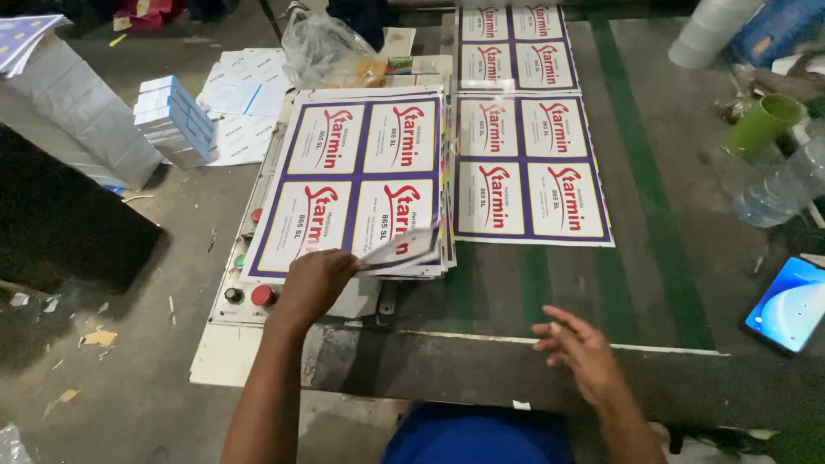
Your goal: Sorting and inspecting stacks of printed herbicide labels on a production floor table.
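- My left hand (316, 279), lower centre-left of frame, is pinched on the near edge of the top printed sheet (404, 247), lifting that corner off the stack of printed sheets (361, 172); I judge the pinch is there to peel one sheet free of the rest.
- The stack sits centre frame, partly over a control panel (245, 271) with red and green buttons, so it is close to the hand.
- My right hand (577, 348), lower right, is open, fingers spread, hovering over the dark table edge (481, 369) and holding nothing.
- Single laid-out sheets (528, 167) lie flat just right of the stack, more above them at top centre.
- Surface: worn green-striped table (653, 198); phone (791, 305) at right edge, green cup (765, 120) and plastic bottle (778, 189) upper right.
- Room: dusty concrete floor (112, 361) at left with paper scraps, a pile of blue-and-white boxes (176, 120) upper left, clear plastic bag (331, 51) top centre.
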